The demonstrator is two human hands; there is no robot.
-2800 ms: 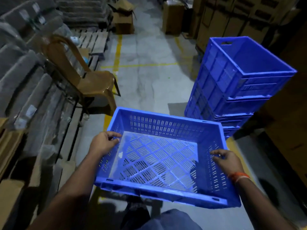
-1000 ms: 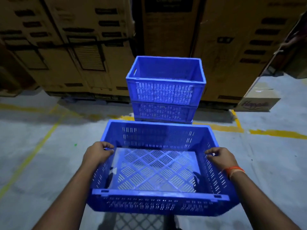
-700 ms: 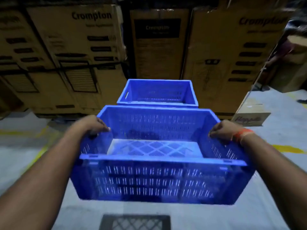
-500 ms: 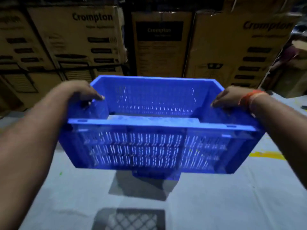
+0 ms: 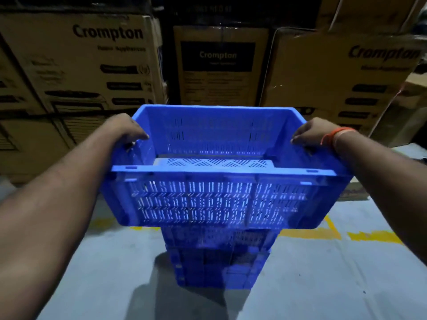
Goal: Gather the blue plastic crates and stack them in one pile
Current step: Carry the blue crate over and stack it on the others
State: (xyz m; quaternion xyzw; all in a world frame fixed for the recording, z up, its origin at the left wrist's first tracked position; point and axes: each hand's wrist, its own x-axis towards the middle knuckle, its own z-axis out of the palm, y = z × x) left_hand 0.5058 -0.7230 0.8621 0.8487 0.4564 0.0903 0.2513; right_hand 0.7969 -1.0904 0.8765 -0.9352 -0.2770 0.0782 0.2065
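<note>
I hold a blue slotted plastic crate [image 5: 217, 199] level in front of me, right above a pile of blue crates [image 5: 217, 264] standing on the floor. My left hand [image 5: 126, 130] grips the crate's left rim and my right hand [image 5: 312, 133], with an orange band at the wrist, grips the right rim. The held crate hides the top of the pile; whether it touches the pile I cannot tell. Inside the held crate only its perforated bottom shows.
Tall stacked brown cardboard boxes [image 5: 97, 63] marked Crompton form a wall just behind the pile. A small carton [image 5: 355, 192] lies on the floor at the right. Yellow floor lines [image 5: 323, 234] run along the grey concrete floor [image 5: 323, 285].
I turned from the aisle toward the pile and walked up to it. The crate rose to chest height and now sits directly over the pile, a little lower than half a second ago.
</note>
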